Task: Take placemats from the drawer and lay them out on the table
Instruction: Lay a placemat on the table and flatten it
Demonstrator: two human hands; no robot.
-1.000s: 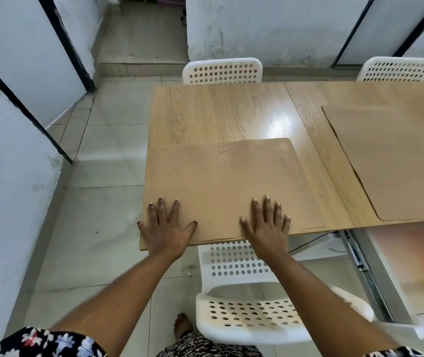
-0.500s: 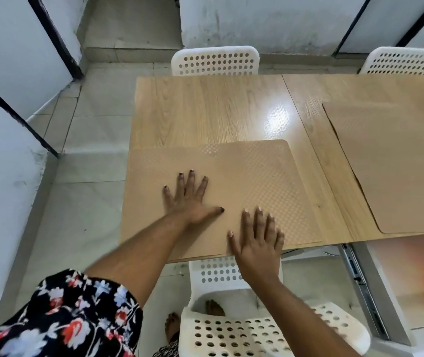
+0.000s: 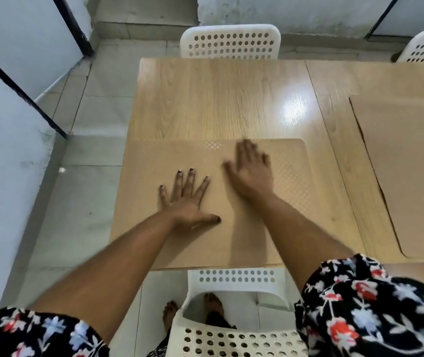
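Here I have both hands flat on the near mat [image 3: 231,243], which lies on the left part of the counter [image 3: 205,99], its left and near edges running past the counter's edge over the floor. My left hand [image 3: 186,199] is spread open, palm down, fingers fanned, pressing on the middle of the mat; my right hand [image 3: 250,171] is also open and flat on it, farther in, blurred, so I cannot say just how the fingers lie. Neither hand grips anything. A second mat [image 3: 406,176] already lies on the right part of the counter, well apart from this one. The mat looks thin, light and fairly stiff, with a fine woven or embossed grain that I judge gives the palms enough purchase to slide it without pinching. It seems to lie flat with no curl. Because it overhangs, I would push it inward and to the right with flat palms; to lift it, the overhanging left edge is the easiest place to get fingers under. A white chair [image 3: 236,331] stands just below the near edge.
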